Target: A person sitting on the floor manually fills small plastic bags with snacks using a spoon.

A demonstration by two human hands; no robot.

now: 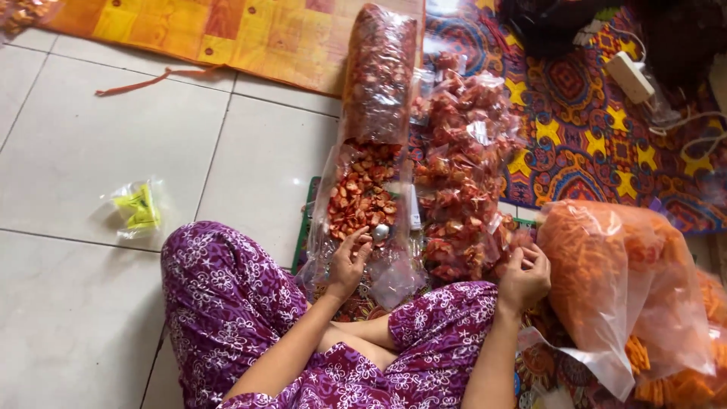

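Observation:
I sit cross-legged on the floor in purple flowered trousers. My left hand [350,261] reaches into a big clear plastic bag [362,198] of red-orange snack chips, fingers bent by a small metal scoop [381,231] lying in the chips. My right hand [524,276] rests with curled fingers at the edge of a heap of small filled chip packets [463,170]; whether it grips one is unclear. A long packed bag of chips [380,70] lies beyond the open bag.
A large bag of orange stick snacks [613,276] stands at my right. A small clear bag with yellow-green bits [136,208] lies on the white tiles at left. A patterned mat [598,129], a yellow cloth [227,30] and a white power strip [630,76] lie beyond.

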